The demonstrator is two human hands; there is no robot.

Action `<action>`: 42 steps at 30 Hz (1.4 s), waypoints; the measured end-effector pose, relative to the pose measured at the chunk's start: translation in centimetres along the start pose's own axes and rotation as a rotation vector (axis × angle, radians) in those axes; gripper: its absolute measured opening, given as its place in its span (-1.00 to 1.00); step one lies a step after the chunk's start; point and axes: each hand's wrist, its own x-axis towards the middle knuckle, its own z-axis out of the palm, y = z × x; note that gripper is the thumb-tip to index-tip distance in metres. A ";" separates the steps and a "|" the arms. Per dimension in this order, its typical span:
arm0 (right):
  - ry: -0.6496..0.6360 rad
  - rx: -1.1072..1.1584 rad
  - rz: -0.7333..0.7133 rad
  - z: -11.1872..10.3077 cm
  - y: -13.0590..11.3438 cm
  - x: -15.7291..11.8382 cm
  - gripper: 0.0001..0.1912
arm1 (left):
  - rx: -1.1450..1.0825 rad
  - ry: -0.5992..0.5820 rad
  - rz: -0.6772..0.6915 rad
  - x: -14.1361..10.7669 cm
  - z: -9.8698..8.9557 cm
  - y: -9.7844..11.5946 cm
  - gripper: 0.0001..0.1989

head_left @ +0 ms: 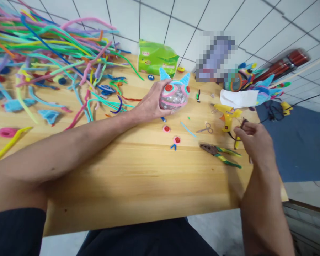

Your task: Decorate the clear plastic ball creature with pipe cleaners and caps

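Observation:
My left hand [152, 101] is wrapped round a clear ball [174, 100] with blue pointed ears, red round eyes and a pink band. On the right, my right hand [256, 137] is closed in a pinch, with a small dark thing showing at its fingertips that I cannot make out. Close beside those fingers lies a yellow glue gun [228, 121], its dark cord running under the hand. Green-and-yellow-handled pliers [220, 154] rest below it. Two pink-and-red discs [177, 140] lie below the ball, along with a blue V-shaped piece [173, 147].
Many coloured pipe cleaners [69, 46] pile up at the back left. A green tissue pack [157, 58] stands by the tiled wall. Small scissors [206, 128] and a blue strip [188, 129] lie mid-table. A white paper [238, 98] and a red flask [282, 65] are at the back right.

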 end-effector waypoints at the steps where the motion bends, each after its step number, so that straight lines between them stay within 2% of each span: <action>1: 0.014 -0.056 0.012 -0.8 -1.0 -1.4 -0.62 | -0.007 0.003 -0.003 0.0 0.0 -0.1 0.15; 3: -0.036 -0.042 -0.068 -1.6 -3.9 -4.5 -0.68 | -0.017 0.005 -0.012 0.1 0.1 -0.2 0.14; 5: -0.169 0.051 -0.183 -1.1 -7.2 -7.7 -0.76 | -0.025 0.001 -0.016 0.2 0.1 -0.3 0.14; 7: -0.333 0.104 -0.344 0.5 -10.2 -10.2 -0.83 | -0.033 -0.005 -0.011 0.2 0.0 -0.3 0.13; 10: -0.410 0.050 -0.477 3.5 -12.7 -12.4 -0.86 | -0.043 -0.010 -0.004 0.3 0.0 -0.3 0.12; 13: -0.385 -0.061 -0.505 5.6 -13.2 -13.0 -0.87 | -0.061 -0.007 -0.010 0.3 0.2 -0.3 0.11; 17: -0.328 -0.115 -0.503 6.9 -13.0 -13.0 -0.90 | -0.092 0.007 -0.035 0.4 0.5 -0.1 0.14; 22: -0.339 -0.053 -0.542 6.9 -13.3 -13.0 -0.90 | -0.089 0.006 -0.020 0.3 0.4 -0.3 0.21; 25: -0.241 0.009 -0.581 6.0 -13.7 -12.9 -0.89 | -0.055 0.016 -0.002 0.2 -0.6 0.1 0.20; 28: -0.097 0.081 -0.622 4.7 -14.3 -12.4 -0.85 | 0.021 0.129 -0.036 0.3 -2.4 2.7 -0.02; 30: -0.004 0.136 -0.656 3.7 -14.7 -11.9 -0.83 | 0.038 0.218 -0.082 0.4 -3.3 5.9 -0.29; 31: 0.040 0.159 -0.667 3.3 -15.0 -11.6 -0.83 | 0.002 0.198 -0.102 0.4 -3.5 7.9 -0.47; 32: 0.079 0.174 -0.673 3.0 -15.2 -11.2 -0.83 | -0.075 0.100 -0.158 0.2 -3.5 9.9 -0.57; 34: 0.135 0.183 -0.672 2.5 -15.7 -10.6 -0.84 | -0.254 -0.156 -0.283 -0.3 -3.0 13.5 -0.58; 36: 0.166 0.192 -0.673 2.3 -16.1 -10.2 -0.86 | -0.396 -0.323 -0.343 -1.0 -2.2 15.8 -0.60; 38: 0.196 0.223 -0.671 2.4 -16.3 -9.9 -0.87 | -0.514 -0.356 -0.386 -1.6 -1.2 16.5 -0.61; 42: 0.218 0.271 -0.610 3.0 -16.4 -9.8 -0.91 | -0.697 -0.358 -0.449 -2.1 -0.2 15.0 -0.68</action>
